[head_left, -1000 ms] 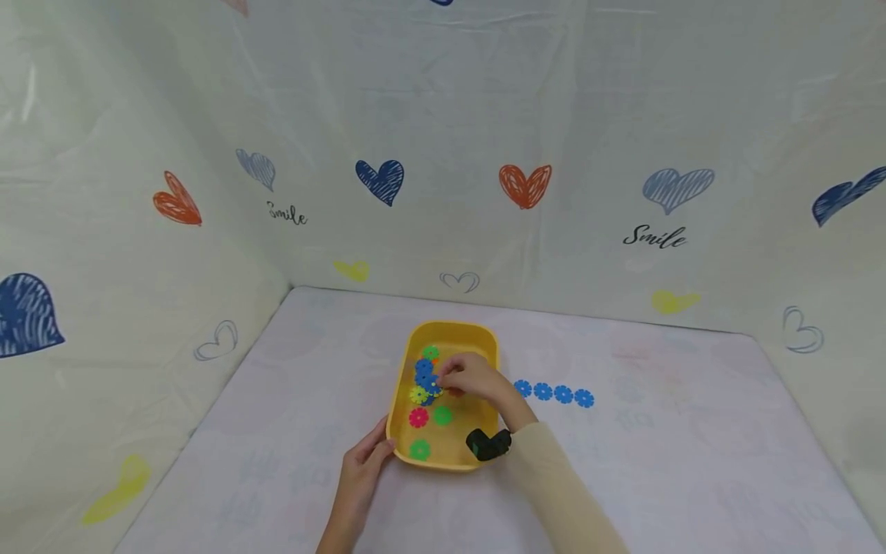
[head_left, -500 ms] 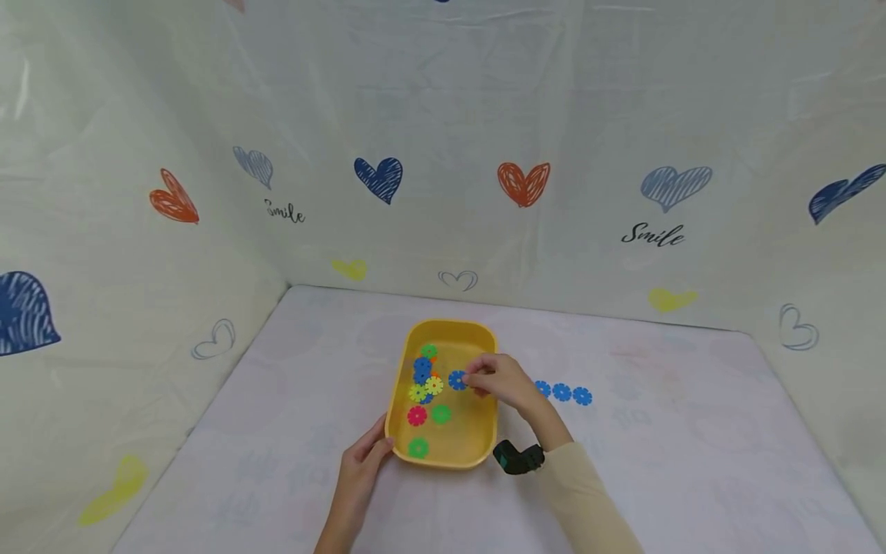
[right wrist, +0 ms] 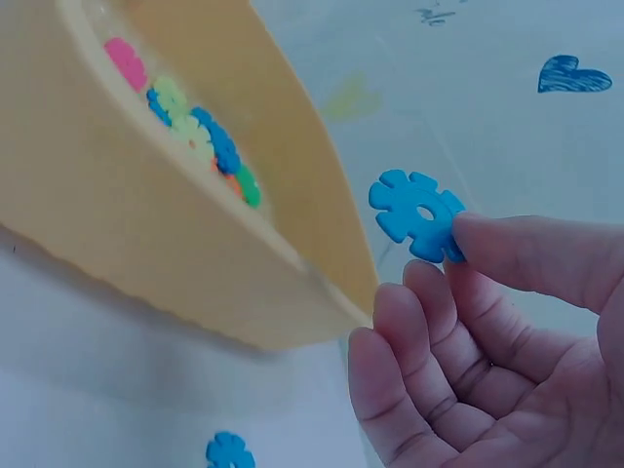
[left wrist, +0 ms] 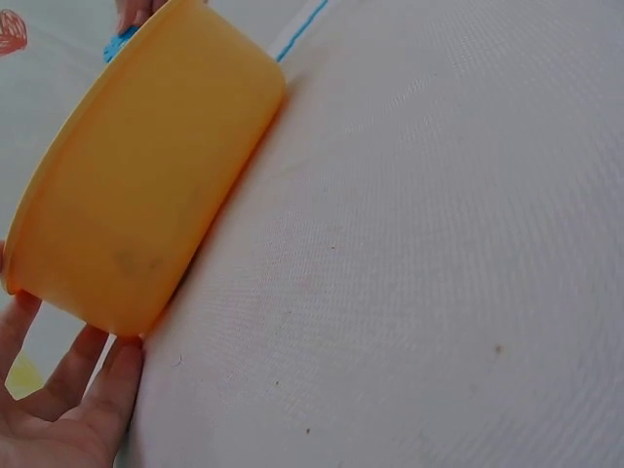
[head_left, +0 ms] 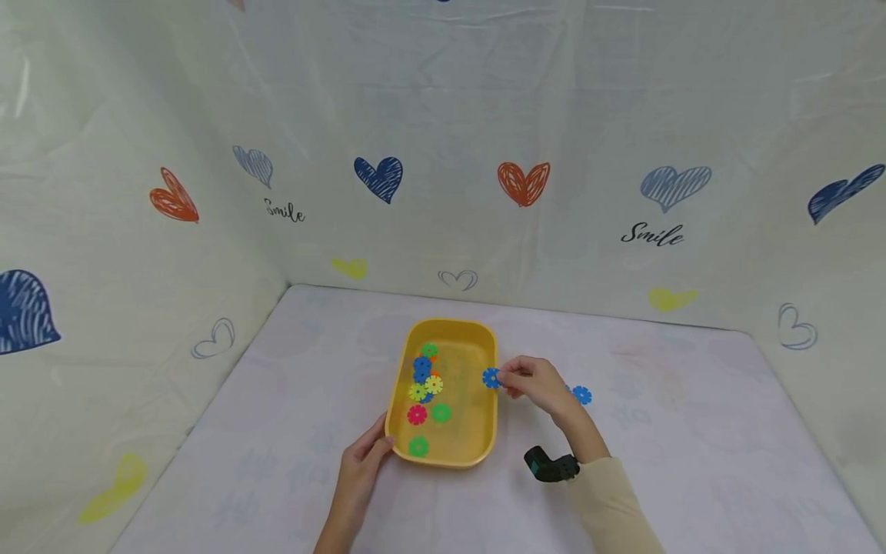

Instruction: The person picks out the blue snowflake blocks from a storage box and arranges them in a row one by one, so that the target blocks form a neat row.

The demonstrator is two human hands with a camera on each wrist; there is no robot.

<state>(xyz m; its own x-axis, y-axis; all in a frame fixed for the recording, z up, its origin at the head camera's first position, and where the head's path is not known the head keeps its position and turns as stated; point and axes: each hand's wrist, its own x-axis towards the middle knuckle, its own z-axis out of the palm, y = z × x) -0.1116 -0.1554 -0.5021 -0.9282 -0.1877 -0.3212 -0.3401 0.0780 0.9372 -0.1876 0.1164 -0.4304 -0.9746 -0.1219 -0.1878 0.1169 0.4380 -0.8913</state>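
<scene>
My right hand (head_left: 538, 382) pinches a blue snowflake-shaped building disc (right wrist: 409, 210) between thumb and forefinger. In the head view the disc overlaps the right rim of a yellow plastic tray (head_left: 465, 431). With thumb at the rim and fingers against the outer wall (left wrist: 146, 175), my left hand (head_left: 360, 465) holds the tray's near left corner. Inside, mostly along the left, lie more notched discs: blue (head_left: 422, 368), yellow (head_left: 434, 385), green (head_left: 441, 413) and pink (head_left: 417, 415), with bits of orange among them.
On the table to the tray's right lies a blue disc (head_left: 582, 395), with another partly hidden by my right hand and wrist. A black wrist device (head_left: 550, 465) sits below my right forearm. Behind the white-covered table (head_left: 311, 338) hangs a sheet with printed hearts (head_left: 524, 184).
My right hand has lifted a blue disc out of the pile and carried it rightward to the tray's right rim. The left hand stays at the corner.
</scene>
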